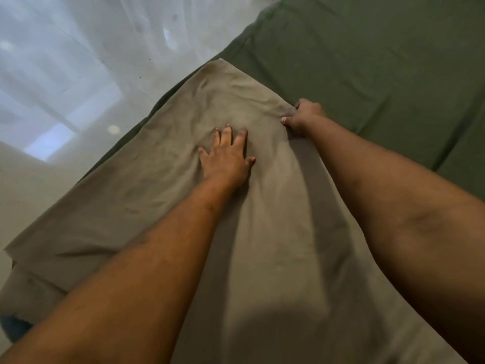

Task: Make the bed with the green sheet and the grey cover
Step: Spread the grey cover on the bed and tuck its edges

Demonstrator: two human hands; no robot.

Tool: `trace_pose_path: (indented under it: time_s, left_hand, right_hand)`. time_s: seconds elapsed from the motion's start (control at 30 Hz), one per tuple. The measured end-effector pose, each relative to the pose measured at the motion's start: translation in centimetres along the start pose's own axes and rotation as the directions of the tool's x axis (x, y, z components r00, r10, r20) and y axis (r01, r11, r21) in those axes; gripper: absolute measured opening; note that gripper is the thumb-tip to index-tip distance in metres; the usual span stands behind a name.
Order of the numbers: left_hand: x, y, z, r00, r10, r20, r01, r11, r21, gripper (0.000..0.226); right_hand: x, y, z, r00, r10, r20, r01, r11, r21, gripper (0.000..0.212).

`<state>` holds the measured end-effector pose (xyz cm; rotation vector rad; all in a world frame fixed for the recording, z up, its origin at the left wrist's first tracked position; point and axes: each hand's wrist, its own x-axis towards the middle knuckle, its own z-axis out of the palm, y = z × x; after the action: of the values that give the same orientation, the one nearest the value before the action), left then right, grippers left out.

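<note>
- The green sheet (367,74) is seen spread flat over the bed, filling the far and right part of the view.
- The grey cover (183,206) is laid on top of the green sheet, on the near and left side. It looks folded, since a second layer is seen under its near left edge.
- The long way of the grey cover runs from near to far, with a far corner pointed toward the white floor (65,74) on the left.
- The left hand (225,158) is pressed flat on the middle of the grey cover, with the fingers spread wide. Nothing is held by it.
- The right hand (301,116) is closed around the far right edge of the grey cover, where the cover meets the bare green sheet. A pinch of cloth is bunched in it.
- The right hand is reached a little farther than the left hand, and it is the one at the edge.
- The bare green sheet lies to the right and far side of both hands, so it is judged that the cover is to be pulled open that way.
- The cover may be held down by the left hand while the edge is drawn across by the right hand.
- Much of the bed is not yet covered in grey.
</note>
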<state>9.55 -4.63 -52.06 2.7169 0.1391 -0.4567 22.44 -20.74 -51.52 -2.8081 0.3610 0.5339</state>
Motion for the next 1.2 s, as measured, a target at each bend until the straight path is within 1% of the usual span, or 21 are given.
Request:
trace_pose_path:
  time_s: [0.07, 0.13, 0.17, 0.3, 0.33, 0.37, 0.43, 0.47, 0.5, 0.57, 0.63, 0.7, 0.83, 0.9, 0.93, 1.0, 1.03, 1.1, 1.13, 1.17, 1.2]
  left_hand:
    - [0.6, -0.3, 0.4, 0.999, 0.038, 0.007, -0.038, 0.999, 0.029, 0.069]
    - [1.3, -1.0, 0.9, 0.998, 0.062, -0.017, -0.061, 0.996, 0.059, 0.067]
    - [1.7, -1.5, 1.0, 0.997, 0.065, -0.034, -0.062, 0.994, 0.084, 0.067]
    - [4.4, -5.0, -0.1, 0.994, 0.021, -0.11, -0.005, 0.991, 0.136, 0.07]
    - [4.9, -5.9, -0.6, 0.992, -0.002, -0.129, 0.02, 0.991, 0.134, 0.071]
    - [5.4, -7.0, -1.2, 0.989, -0.035, -0.146, 0.054, 0.991, 0.125, 0.072]
    - [6.0, -9.0, -2.0, 0.977, -0.116, -0.182, 0.132, 0.988, 0.083, 0.074]
    - [6.2, -9.7, -2.3, 0.97, -0.145, -0.194, 0.159, 0.986, 0.056, 0.075]
    - [6.2, -10.2, -2.4, 0.966, -0.159, -0.202, 0.169, 0.985, 0.035, 0.075]
    - [6.3, -10.7, -2.4, 0.963, -0.149, -0.223, 0.155, 0.988, 0.012, 0.074]
    - [6.4, -10.8, -2.0, 0.948, -0.124, -0.293, 0.128, 0.992, -0.007, 0.073]
    - [6.8, -11.2, -1.8, 0.921, -0.102, -0.376, 0.101, 0.995, -0.023, 0.071]
    - [8.0, -12.2, -2.0, 0.912, -0.056, -0.407, 0.036, 0.998, -0.057, 0.063]
    - [8.1, -12.1, -2.6, 0.905, -0.016, -0.425, -0.008, 0.998, -0.056, 0.057]
    - [7.8, -11.9, -2.8, 0.896, 0.011, -0.444, -0.034, 0.999, -0.043, 0.053]
    - [6.9, -11.4, -3.4, 0.873, 0.072, -0.482, -0.075, 0.997, 0.013, 0.048]
    - [5.9, -11.1, -3.5, 0.867, 0.076, -0.493, -0.083, 0.997, 0.007, 0.05]
    - [1.8, -10.2, -2.5, 0.862, -0.024, -0.506, -0.03, 0.995, -0.097, 0.055]
    - [-1.2, -10.1, -1.4, 0.86, -0.09, -0.502, 0.015, 0.988, -0.152, 0.055]
    - [-4.4, -10.3, 0.1, 0.867, -0.134, -0.48, 0.055, 0.983, -0.175, 0.053]
    - [-7.8, -11.1, 1.6, 0.88, -0.163, -0.447, 0.107, 0.983, -0.147, 0.051]
  right_hand:
    - [0.9, -1.2, -0.6, 1.0, 0.004, 0.005, -0.005, 0.999, 0.032, 0.032]
    - [2.2, -1.6, -1.2, 0.999, 0.025, -0.047, -0.017, 0.987, 0.161, 0.011]
    - [2.8, -1.4, -1.1, 0.997, 0.027, -0.078, -0.009, 0.977, 0.215, 0.009]
    - [4.6, -0.5, 0.8, 0.973, -0.019, -0.232, 0.034, 0.998, 0.061, 0.019]
    - [4.9, -0.9, 0.9, 0.97, -0.033, -0.239, 0.052, 0.996, 0.075, 0.024]
    - [5.2, -1.8, 0.8, 0.973, -0.049, -0.224, 0.078, 0.989, 0.125, 0.03]
    - [5.9, -4.5, 0.2, 0.987, -0.066, -0.144, 0.107, 0.947, 0.304, 0.045]
    - [6.1, -6.1, -0.2, 0.992, -0.079, -0.096, 0.108, 0.931, 0.348, 0.047]
    - [6.2, -7.7, -0.6, 0.994, -0.102, -0.04, 0.109, 0.938, 0.33, 0.044]
    - [6.3, -10.9, -0.8, 0.985, -0.17, 0.025, 0.162, 0.968, 0.191, 0.036]
    - [6.8, -13.2, -0.6, 0.972, -0.222, -0.075, 0.229, 0.969, 0.099, 0.03]
    - [7.5, -14.0, 0.5, 0.953, -0.218, -0.211, 0.248, 0.96, 0.128, 0.023]
    - [7.1, -12.6, 4.0, 0.915, -0.213, -0.342, 0.265, 0.958, 0.111, 0.025]
    - [5.3, -12.5, 5.2, 0.886, -0.257, -0.385, 0.343, 0.923, 0.173, 0.035]
    - [4.0, -12.6, 5.8, 0.865, -0.324, -0.382, 0.409, 0.898, 0.164, 0.046]
    - [1.0, -12.9, 7.1, 0.839, -0.434, -0.329, 0.493, 0.862, 0.118, 0.06]
    - [-0.8, -12.9, 7.8, 0.844, -0.429, -0.321, 0.488, 0.863, 0.13, 0.062]
    - [-6.0, -12.5, 9.9, 0.881, -0.344, -0.326, 0.427, 0.874, 0.231, 0.062]
    - [-9.3, -12.3, 11.3, 0.879, -0.351, -0.323, 0.433, 0.87, 0.234, 0.061]
    - [-12.8, -11.9, 13.0, 0.859, -0.405, -0.314, 0.473, 0.862, 0.181, 0.06]
    - [-16.3, -11.5, 14.8, 0.809, -0.502, -0.305, 0.548, 0.833, 0.083, 0.058]
